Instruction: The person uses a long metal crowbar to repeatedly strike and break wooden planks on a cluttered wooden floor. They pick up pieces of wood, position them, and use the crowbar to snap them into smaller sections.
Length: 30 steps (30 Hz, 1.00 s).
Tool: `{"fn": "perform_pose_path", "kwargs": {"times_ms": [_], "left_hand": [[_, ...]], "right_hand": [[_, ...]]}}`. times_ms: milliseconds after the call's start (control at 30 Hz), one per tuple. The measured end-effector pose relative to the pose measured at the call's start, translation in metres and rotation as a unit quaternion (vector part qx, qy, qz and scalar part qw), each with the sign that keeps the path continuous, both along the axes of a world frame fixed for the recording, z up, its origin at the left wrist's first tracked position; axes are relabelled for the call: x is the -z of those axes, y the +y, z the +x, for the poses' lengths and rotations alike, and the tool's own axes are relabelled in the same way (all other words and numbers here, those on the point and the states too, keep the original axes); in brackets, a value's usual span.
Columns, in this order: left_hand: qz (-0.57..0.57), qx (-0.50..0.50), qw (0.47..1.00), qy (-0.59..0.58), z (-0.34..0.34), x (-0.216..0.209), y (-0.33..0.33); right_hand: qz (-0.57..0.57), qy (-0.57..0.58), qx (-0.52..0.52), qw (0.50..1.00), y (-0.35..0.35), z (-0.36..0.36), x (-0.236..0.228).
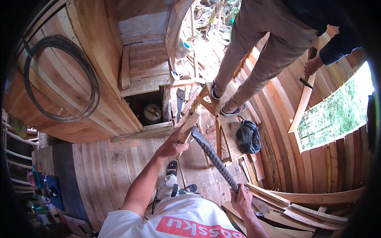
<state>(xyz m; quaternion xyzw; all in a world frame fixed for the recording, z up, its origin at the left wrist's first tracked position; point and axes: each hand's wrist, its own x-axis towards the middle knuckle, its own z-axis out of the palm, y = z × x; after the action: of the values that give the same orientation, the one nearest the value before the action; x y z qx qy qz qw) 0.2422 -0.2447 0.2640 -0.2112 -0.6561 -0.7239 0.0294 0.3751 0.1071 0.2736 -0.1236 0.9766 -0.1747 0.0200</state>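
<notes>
A coil of black cable (59, 79) is hanging at ten o'clock on the curved plank wall. A black plastic bag (249, 136) is lying at three o'clock on a wooden trestle (222, 119), where another person (262, 51) is standing at one o'clock. A handsaw (179, 104) is leaning near centre.

Person seen from above, wearing a white short-sleeved cotton t-shirt (174, 222) w/ a red rectangular patch (198, 229) across the chest, white lettering on it. Both forearms bare, no watch or gloves. Light grey trousers (168, 186) below. Black open strap sandals (172, 167) on both feet, toes showing.
</notes>
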Motion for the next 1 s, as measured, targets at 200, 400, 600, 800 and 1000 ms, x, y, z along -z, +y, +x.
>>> {"fn": "perform_pose_path", "kwargs": {"times_ms": [200, 400, 600, 800, 1000], "left_hand": [[0.034, 0.009, 0.998, -0.048, -0.007, -0.021, 0.002], [-0.187, -0.195, 0.960, 0.069, -0.006, 0.007, 0.017], [-0.207, -0.181, 0.961, 0.031, 0.008, -0.012, 0.027], [-0.236, -0.203, 0.946, 0.084, 0.017, -0.016, 0.033], [-0.232, -0.220, 0.945, 0.063, 0.032, -0.022, 0.052]], "right_hand": [[-0.042, -0.040, 0.003, 0.998, -0.011, -0.010, -0.004], [-0.132, -0.113, 0.002, 0.985, -0.023, -0.007, -0.024], [-0.212, -0.167, 0.030, 0.962, -0.019, 0.001, -0.074], [-0.162, -0.108, 0.031, 0.980, 0.021, 0.016, -0.087], [-0.026, -0.105, 0.013, 0.994, 0.041, 0.025, -0.090]]}}
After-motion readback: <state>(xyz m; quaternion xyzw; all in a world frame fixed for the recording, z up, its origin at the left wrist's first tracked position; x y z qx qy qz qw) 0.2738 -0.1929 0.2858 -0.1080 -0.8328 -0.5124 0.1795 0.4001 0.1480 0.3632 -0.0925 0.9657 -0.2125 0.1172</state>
